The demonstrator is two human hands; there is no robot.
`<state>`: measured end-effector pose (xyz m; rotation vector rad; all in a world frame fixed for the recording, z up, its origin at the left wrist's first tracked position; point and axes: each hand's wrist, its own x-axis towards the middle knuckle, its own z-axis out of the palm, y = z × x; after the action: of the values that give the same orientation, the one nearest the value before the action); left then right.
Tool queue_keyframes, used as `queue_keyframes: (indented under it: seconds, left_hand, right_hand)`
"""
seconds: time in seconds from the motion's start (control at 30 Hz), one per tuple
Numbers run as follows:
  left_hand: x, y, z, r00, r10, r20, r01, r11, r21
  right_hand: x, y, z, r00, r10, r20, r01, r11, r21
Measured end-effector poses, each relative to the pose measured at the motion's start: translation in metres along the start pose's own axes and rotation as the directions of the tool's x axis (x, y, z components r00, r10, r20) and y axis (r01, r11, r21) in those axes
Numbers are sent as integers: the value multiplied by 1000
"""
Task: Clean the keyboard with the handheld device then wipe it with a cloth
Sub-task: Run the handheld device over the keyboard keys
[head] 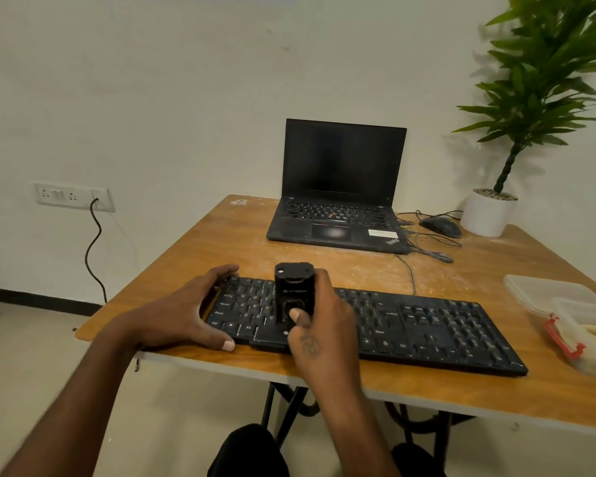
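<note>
Black keyboard lies along the near edge of the wooden table, slanting away to the right. Left hand clamps its left end: fingers curled over the far edge by the top row, thumb pressed against the near edge, the keyboard's corner caught between them. Right hand grips the black handheld device, which stands upright on the left-hand letter keys; the thumb lies on the device's front face near a round button, the other fingers wrap round its right side and back, mostly hidden. Farther back, an open laptop with dark screen, a mouse with loose cables, a potted plant. Clear plastic containers sit at the right edge.
</note>
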<state>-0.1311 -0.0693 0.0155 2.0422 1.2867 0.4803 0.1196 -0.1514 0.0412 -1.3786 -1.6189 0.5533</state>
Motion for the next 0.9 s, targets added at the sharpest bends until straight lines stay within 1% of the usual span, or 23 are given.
queue_keyframes:
  seconds: [0.07,0.13,0.23,0.33,0.47,0.67,0.77,0.83,0.9]
  left_hand:
    - [0,0,1,1000,0,-9,0,1000,0]
    - [0,0,1,1000,0,-9,0,1000,2]
    - [0,-1,0,1000,5,1,-5,1000,1]
    - [0,-2,1,1000,7,2,-7,1000,-4]
    - [1,0,1,1000,7,-9,-7,1000,-6]
    - [2,0,2,998,31,-48,-31,1000,5]
    - [1,0,1,999,27,-37,-26,1000,15]
    - [1,1,0,1000,21,-15,-21,1000,6]
    - [0,1,0,1000,13,-4,-13,1000,9]
  right_hand:
    - [1,-4,9,1000,-13,28,13,1000,8]
    - [1,-4,8,999,11,47,-12,1000,22]
    - [4,4,-5,998,65,23,-66,997,39]
    - [6,5,-6,999,45,-9,-46,999,-16]
    - [8,-6,13,999,-23,34,25,998,-54]
    - [17,-16,37,997,-50,65,49,999,22]
    - [18,-13,37,997,-52,60,48,996,69]
    - [18,-8,31,998,-47,37,44,997,68]
    - [19,-3,22,999,-34,13,34,999,31]
